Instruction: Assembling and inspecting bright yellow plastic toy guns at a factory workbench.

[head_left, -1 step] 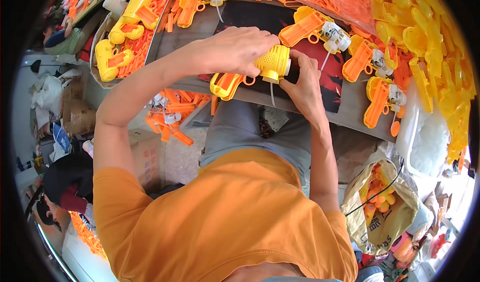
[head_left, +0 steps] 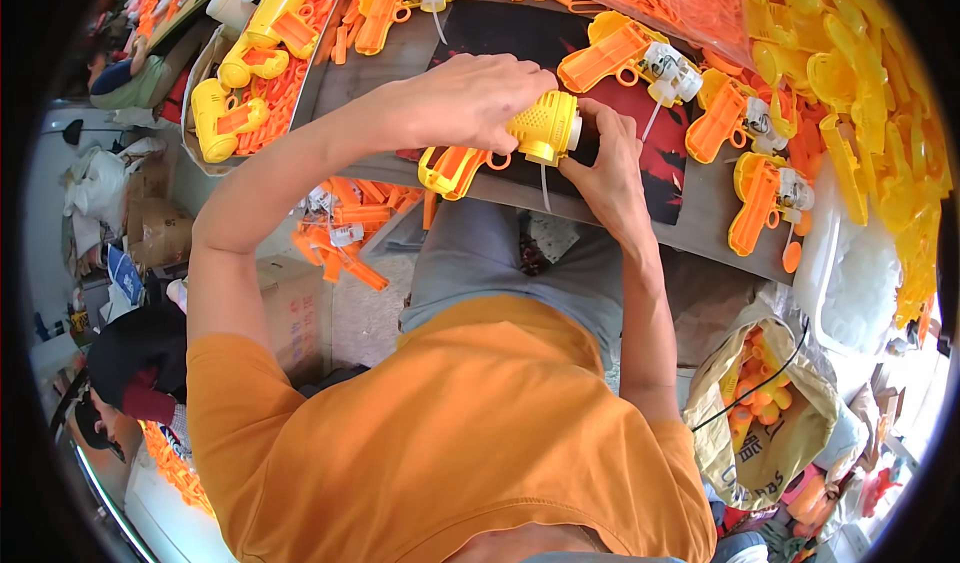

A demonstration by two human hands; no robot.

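The left hand (head_left: 465, 98) is reaching over the yellow-and-orange toy gun (head_left: 540, 128), its fingers clamped on the perforated body. The right hand (head_left: 612, 158) is bracing the round front end, thumb and forefinger clamped on opposite sides of the rim. So the toy is sitting between both sets of fingers, close to the near edge of the tabletop (head_left: 350, 81).

If either grip were slackening, I'd expect the smooth plastic to be slipping over that edge toward the gray trousers (head_left: 455, 258) below the fingers. The white strip (head_left: 546, 193) is dangling beneath them and could be catching there. A wide swing could be knocking the neighboring toy gun (head_left: 605, 53), which is lying just beyond the right fingers.

Room is opening up past the left fingers, where the dark mat (head_left: 490, 28) is lying bare; farther right, more toy guns (head_left: 755, 203) are crowding the tabletop.
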